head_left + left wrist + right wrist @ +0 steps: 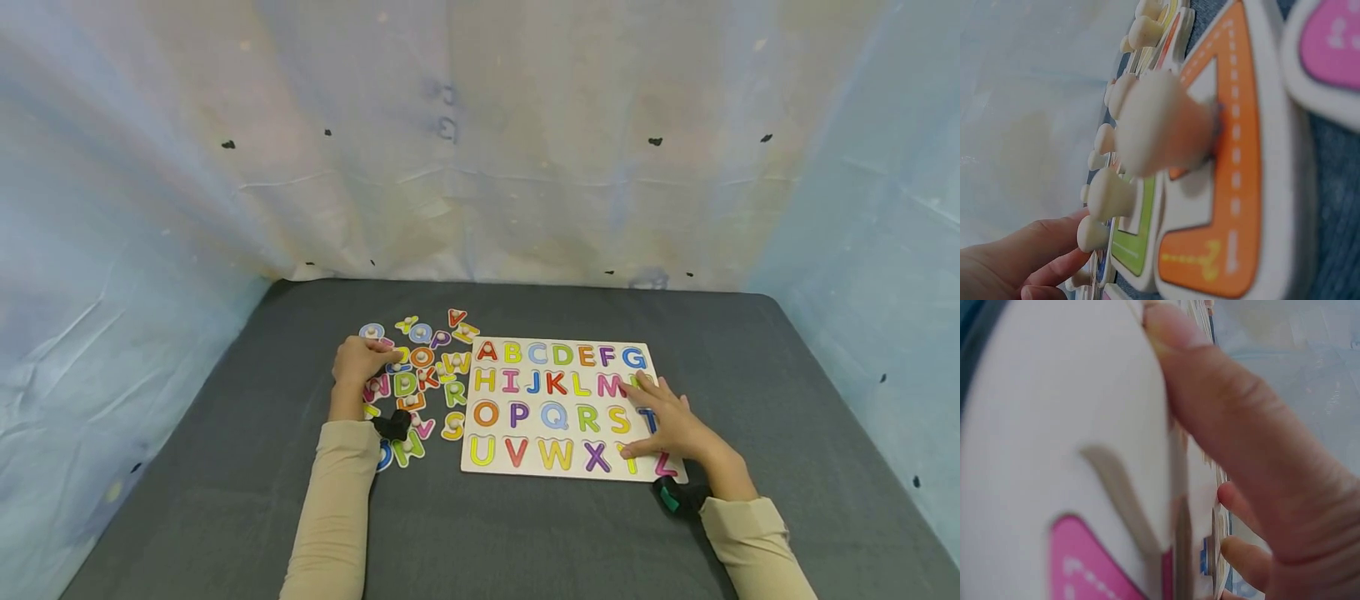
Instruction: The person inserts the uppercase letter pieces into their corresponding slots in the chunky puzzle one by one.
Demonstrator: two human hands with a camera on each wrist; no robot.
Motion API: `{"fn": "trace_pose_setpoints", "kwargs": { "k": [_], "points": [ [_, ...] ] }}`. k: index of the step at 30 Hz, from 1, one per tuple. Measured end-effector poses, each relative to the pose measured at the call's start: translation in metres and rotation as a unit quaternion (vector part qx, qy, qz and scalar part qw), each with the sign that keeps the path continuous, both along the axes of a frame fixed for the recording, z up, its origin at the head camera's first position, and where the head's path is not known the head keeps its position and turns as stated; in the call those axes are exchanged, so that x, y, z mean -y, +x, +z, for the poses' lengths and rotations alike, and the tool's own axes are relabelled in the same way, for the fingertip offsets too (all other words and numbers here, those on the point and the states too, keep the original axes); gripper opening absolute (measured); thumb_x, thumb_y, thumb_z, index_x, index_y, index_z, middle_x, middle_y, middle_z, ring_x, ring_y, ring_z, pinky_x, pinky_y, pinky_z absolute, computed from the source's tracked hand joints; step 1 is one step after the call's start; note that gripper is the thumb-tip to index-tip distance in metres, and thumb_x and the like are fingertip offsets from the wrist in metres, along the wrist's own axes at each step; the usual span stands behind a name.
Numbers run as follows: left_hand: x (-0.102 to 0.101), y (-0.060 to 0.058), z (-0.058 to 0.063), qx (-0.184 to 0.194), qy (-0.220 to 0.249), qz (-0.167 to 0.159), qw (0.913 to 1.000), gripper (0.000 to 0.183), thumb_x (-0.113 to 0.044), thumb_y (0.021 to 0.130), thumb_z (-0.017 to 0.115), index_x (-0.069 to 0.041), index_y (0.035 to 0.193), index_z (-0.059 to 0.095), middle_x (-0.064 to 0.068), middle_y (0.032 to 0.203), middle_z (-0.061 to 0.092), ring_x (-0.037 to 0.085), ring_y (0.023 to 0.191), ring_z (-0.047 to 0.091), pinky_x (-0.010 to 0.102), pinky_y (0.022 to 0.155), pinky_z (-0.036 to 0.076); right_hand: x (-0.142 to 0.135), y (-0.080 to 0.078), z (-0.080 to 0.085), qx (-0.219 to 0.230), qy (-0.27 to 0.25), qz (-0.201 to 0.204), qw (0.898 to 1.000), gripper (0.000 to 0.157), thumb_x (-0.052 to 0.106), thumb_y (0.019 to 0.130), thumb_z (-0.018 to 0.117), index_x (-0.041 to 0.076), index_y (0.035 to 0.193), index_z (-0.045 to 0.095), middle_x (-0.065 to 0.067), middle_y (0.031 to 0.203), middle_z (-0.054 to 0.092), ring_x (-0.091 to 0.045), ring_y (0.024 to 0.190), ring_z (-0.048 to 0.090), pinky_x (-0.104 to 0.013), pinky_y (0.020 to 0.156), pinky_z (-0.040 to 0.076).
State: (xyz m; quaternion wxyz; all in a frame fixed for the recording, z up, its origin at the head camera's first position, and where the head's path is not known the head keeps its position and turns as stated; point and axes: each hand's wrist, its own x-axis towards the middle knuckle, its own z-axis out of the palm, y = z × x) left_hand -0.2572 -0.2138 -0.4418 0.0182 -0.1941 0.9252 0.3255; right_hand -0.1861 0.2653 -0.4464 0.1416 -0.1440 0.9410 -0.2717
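Sleeves (339, 500), right grip (670, 421) splayed on recessed letter board (501, 432), left grip (360, 360) at knobbed letters (405, 384), hold unclear

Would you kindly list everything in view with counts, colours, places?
Table: one, dark grey, lower half.
Letter board: one, pale with multicoloured letters, on the table.
Letter pieces: many, count unclear, multicoloured, mostly left of the board.
Sheeting: count unclear, pale blue and cream, behind and beside the table.
Sleeves: two, beige, near the bottom.
Wrist devices: two, mostly black, beside the sleeves.
Left grip: one, bare, at letter pieces.
Right grip: one, bare, at the board's right side.
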Motion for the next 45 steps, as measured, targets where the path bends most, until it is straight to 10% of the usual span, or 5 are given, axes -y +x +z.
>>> {"fn": "trace_pose_setpoints", "kwargs": {
  "k": [25,41,45],
  "points": [
    [-0.041,0.011,0.035,-0.080,0.005,-0.105,0.9912,0.028,-0.029,0.087,0.071,-0.008,0.105,0.075,0.019,0.125,0.066,0.026,0.079,0.062,0.025,0.053,0.034,0.000,0.001,0.001,-0.001,-0.008,0.001,1.000,0.112,0.046,0.060,0.087,0.007,0.150,0.032,-0.029,0.159,0.011,-0.057,0.144,-0.001,-0.077,0.106,-0.002],
    [-0.100,0.003,0.031,-0.119,0.068,-0.166,0.9766,0.022,-0.022,0.086,0.071,-0.009,0.103,0.076,0.004,0.067,0.057,0.012,0.054,0.039,0.023,0.050,0.027,0.000,0.000,-0.002,-0.003,-0.013,-0.001,1.000,0.112,0.045,0.060,0.088,0.005,0.149,0.033,-0.030,0.158,0.012,-0.058,0.143,0.000,-0.078,0.105,-0.002],
    [-0.117,-0.001,0.029,-0.122,0.086,-0.195,0.9695,0.020,-0.021,0.087,0.071,-0.009,0.103,0.076,0.009,0.078,0.062,0.013,0.058,0.036,0.024,0.055,0.028,-0.001,0.001,-0.001,-0.009,-0.015,0.000,1.000,0.111,0.044,0.060,0.088,0.005,0.149,0.034,-0.030,0.158,0.012,-0.059,0.143,0.000,-0.078,0.104,-0.002]
  ]
}}
